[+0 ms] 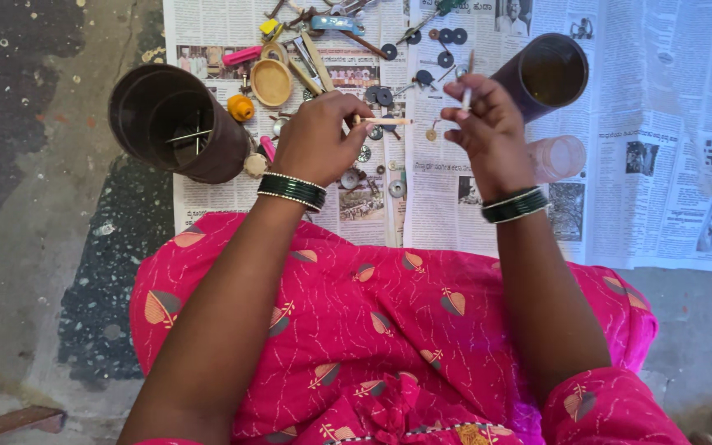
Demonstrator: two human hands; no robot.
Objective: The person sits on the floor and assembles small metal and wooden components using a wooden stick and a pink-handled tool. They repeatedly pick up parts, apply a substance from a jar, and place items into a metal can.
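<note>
The left hand [316, 136] is curled nearly closed, its fingers pinching one end of a thin pale wooden stick [385, 121] that juts out level toward the other hand. The right hand [484, 124] is also closed down narrow, fingertips pinched round a small slim white piece [467, 97] held nearly upright; what exactly it is cannot be told. The two hands sit close together, a small gap between them, with the stick's free end almost reaching the right fingers.

Both hands hover above newspaper sheets [653, 124] spread on the floor. Left of the left hand lies a dark brown tube [176, 124] on its side, mouth open; beyond the right hand stands another dark tube [547, 72], and a clear plastic cup [558, 158] lies just right of that wrist. Small black discs [447, 37] and mixed tools lie scattered ahead of the fingers. Open paper stretches to the far right.

Both forearms reach forward over a pink patterned lap [372, 330], wrists raised, green bangles [292, 189] on each.
</note>
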